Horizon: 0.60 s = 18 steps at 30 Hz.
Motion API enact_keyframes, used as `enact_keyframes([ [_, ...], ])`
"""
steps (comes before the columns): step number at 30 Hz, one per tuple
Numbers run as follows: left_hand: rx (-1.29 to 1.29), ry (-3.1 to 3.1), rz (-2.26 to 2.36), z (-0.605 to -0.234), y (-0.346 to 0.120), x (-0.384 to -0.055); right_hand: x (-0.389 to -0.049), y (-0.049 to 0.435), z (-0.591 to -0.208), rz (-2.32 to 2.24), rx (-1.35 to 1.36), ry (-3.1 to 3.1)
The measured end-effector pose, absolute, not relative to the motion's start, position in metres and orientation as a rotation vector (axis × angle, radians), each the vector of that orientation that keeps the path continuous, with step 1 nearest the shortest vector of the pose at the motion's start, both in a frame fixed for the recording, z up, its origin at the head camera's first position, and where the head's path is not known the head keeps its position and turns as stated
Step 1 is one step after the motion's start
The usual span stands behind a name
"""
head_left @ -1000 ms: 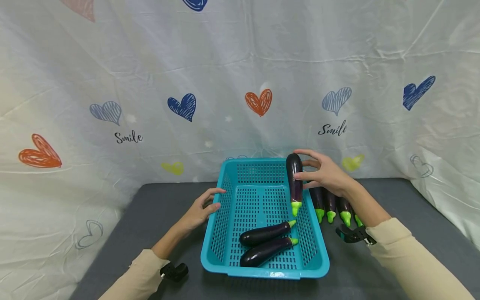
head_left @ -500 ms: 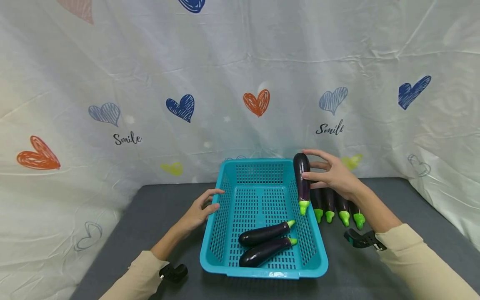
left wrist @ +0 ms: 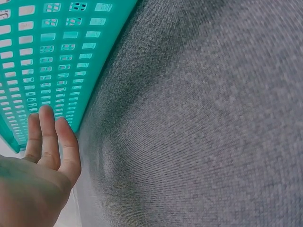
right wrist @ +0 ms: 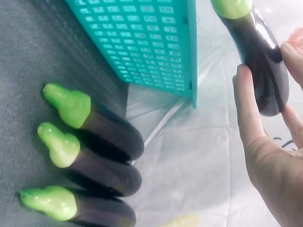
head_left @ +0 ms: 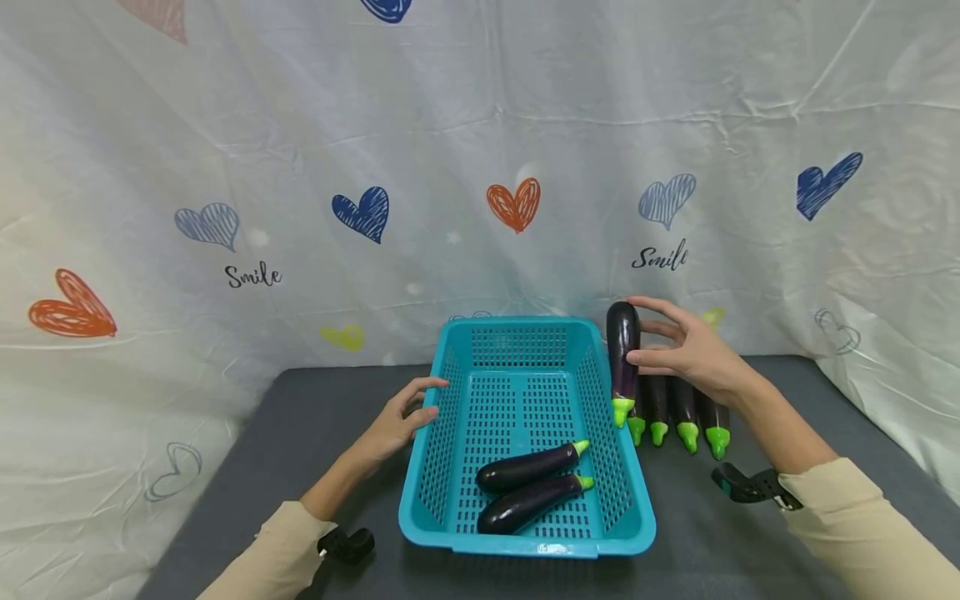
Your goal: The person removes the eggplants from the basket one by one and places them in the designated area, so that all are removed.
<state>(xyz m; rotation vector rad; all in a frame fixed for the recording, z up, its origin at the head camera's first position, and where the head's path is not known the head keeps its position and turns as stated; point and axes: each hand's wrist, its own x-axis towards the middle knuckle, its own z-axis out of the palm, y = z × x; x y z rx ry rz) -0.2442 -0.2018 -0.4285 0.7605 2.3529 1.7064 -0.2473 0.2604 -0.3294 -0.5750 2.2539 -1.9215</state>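
Note:
My right hand [head_left: 693, 350] pinches a dark purple eggplant [head_left: 622, 346] between thumb and fingers, its green stem end pointing down. In the head view this eggplant overlaps the right rim of a blue perforated basket [head_left: 525, 546]. The right wrist view shows the held eggplant [right wrist: 260, 56] raised beside the basket's outer wall [right wrist: 147, 42]. My left hand [head_left: 397, 423] rests at the basket's left rim; the left wrist view has its fingers [left wrist: 49, 137] fairly straight against the side. Two eggplants [head_left: 527, 468] lie side by side at the basket's near end.
Several more eggplants [head_left: 683, 410] lie in a row on the dark grey table [head_left: 352, 400], right of the basket, green ends toward me. A pale curtain [head_left: 435, 275] with printed hearts hangs behind the table.
My right hand has carried the eggplant rightward, from over the basket's inside to its right rim. More of the row beside the basket shows now. My left hand stays put.

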Motion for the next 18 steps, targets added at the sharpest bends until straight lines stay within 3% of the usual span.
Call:
enact_keyframes([
  [18, 0.758, 2.371, 1.687, -0.427, -0.201, -0.244, -0.241, 0.291, -0.320, -1.854, -0.579, 2.403],
])
